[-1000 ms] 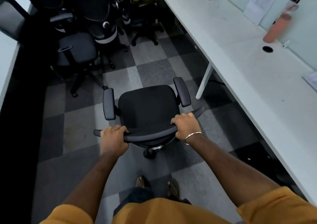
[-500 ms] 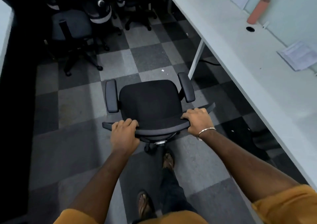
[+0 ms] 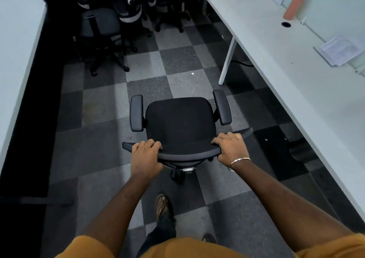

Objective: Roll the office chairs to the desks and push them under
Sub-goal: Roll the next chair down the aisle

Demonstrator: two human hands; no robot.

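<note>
Black office chair (image 3: 180, 123) in the aisle on the checkered carpet (image 3: 144, 68), left of the long white desk (image 3: 286, 76), not under it. Left hand (image 3: 145, 158) and right hand (image 3: 232, 148) both curled around the top edge of the backrest, gripping it. Bracelet (image 3: 238, 162) on the right wrist. More chairs (image 3: 102, 32) crowded far ahead.
</note>
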